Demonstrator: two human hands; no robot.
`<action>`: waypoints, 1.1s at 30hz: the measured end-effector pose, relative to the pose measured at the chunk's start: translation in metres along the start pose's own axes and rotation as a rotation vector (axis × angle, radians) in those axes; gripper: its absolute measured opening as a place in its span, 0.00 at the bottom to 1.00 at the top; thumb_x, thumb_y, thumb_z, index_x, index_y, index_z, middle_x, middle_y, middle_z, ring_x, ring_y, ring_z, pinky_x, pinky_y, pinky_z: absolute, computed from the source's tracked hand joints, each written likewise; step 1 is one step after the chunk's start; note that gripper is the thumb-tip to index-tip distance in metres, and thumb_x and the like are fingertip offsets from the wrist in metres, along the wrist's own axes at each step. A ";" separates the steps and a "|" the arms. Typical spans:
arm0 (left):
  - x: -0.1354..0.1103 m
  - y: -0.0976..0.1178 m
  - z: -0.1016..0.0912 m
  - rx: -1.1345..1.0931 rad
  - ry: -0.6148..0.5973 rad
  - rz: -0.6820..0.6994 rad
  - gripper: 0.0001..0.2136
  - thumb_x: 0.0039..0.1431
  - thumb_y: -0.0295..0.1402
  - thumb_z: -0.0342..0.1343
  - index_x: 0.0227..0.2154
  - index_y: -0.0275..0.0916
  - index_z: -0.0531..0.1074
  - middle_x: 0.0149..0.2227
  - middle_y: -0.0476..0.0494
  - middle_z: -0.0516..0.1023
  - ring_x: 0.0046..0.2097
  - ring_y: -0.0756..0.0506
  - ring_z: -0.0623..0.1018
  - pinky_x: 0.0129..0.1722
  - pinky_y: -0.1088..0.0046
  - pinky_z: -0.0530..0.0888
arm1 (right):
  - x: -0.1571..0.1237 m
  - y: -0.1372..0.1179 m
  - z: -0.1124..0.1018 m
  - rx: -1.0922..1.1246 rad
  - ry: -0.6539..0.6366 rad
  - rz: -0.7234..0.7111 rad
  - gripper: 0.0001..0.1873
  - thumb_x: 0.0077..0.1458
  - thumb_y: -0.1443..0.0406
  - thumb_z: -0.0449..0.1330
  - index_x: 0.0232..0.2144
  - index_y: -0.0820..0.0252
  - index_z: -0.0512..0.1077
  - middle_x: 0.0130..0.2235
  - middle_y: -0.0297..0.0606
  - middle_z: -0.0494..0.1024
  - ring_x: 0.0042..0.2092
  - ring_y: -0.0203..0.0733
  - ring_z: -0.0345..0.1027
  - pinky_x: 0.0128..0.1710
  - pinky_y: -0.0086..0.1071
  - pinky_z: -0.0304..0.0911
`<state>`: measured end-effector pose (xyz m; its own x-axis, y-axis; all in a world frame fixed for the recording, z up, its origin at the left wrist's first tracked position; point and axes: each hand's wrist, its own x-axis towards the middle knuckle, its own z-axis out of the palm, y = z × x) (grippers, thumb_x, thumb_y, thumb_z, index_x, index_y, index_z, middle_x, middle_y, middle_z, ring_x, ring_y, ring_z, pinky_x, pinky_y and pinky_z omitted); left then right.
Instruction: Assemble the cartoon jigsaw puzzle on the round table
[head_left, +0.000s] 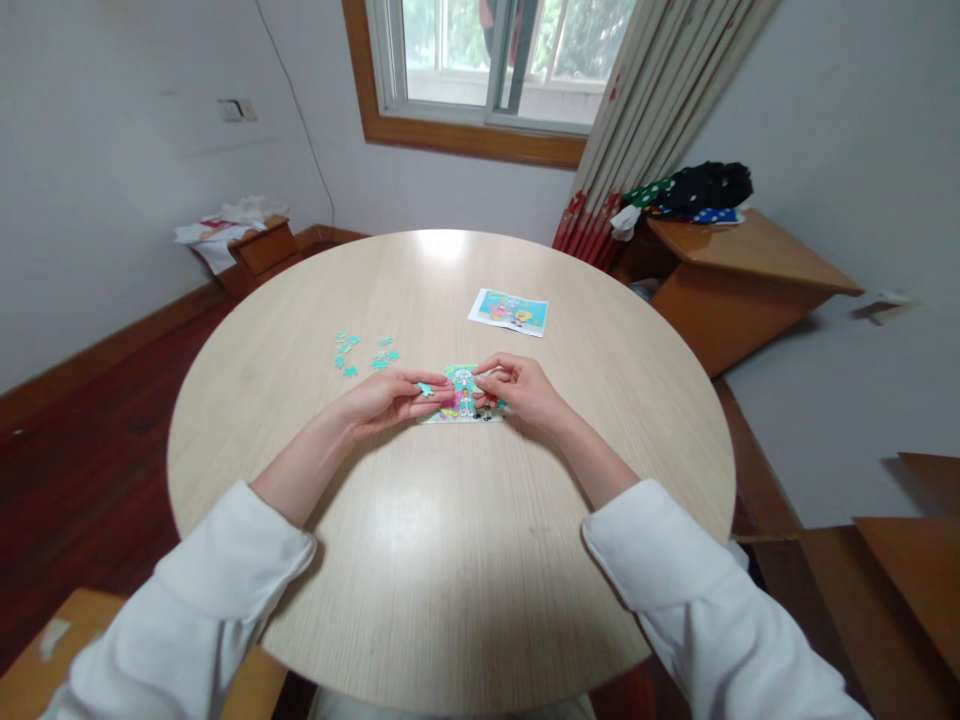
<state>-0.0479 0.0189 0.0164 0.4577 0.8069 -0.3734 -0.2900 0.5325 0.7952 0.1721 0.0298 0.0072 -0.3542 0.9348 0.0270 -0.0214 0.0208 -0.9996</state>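
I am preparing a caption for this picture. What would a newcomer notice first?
The left hand and right hand work at a colourful cartoon puzzle on the round table. Loose turquoise pieces lie left of it, and a printed sheet lies beyond it, to the right.

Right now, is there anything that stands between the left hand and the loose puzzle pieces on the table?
Nothing visible does. The loose puzzle pieces lie just beyond the left hand, with only tabletop showing between. The picture puzzle is to the right, outside that path.
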 end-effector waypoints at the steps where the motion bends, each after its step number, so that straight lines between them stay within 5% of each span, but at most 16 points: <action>1: -0.001 0.000 0.001 0.014 0.018 0.002 0.14 0.53 0.13 0.46 0.38 0.24 0.74 0.40 0.27 0.79 0.44 0.44 0.80 0.48 0.73 0.74 | 0.000 0.000 0.000 0.004 0.000 0.002 0.22 0.37 0.53 0.69 0.30 0.62 0.72 0.18 0.30 0.72 0.22 0.35 0.69 0.24 0.29 0.65; 14: -0.006 0.002 0.005 0.046 -0.009 0.050 0.09 0.58 0.16 0.48 0.37 0.27 0.73 0.39 0.30 0.80 0.43 0.44 0.80 0.49 0.70 0.75 | 0.000 0.001 -0.002 0.075 -0.003 0.035 0.25 0.36 0.57 0.71 0.37 0.63 0.72 0.23 0.34 0.77 0.24 0.34 0.69 0.27 0.30 0.65; 33: -0.009 -0.002 0.005 0.139 -0.043 0.107 0.12 0.51 0.20 0.60 0.36 0.36 0.64 0.42 0.34 0.80 0.44 0.43 0.80 0.47 0.68 0.74 | -0.004 -0.001 -0.004 0.042 -0.044 0.042 0.26 0.37 0.61 0.71 0.40 0.65 0.73 0.24 0.34 0.77 0.26 0.34 0.69 0.29 0.30 0.64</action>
<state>-0.0473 0.0093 0.0211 0.4667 0.8439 -0.2647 -0.2212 0.4012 0.8889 0.1774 0.0278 0.0076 -0.3963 0.9180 -0.0135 -0.0448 -0.0340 -0.9984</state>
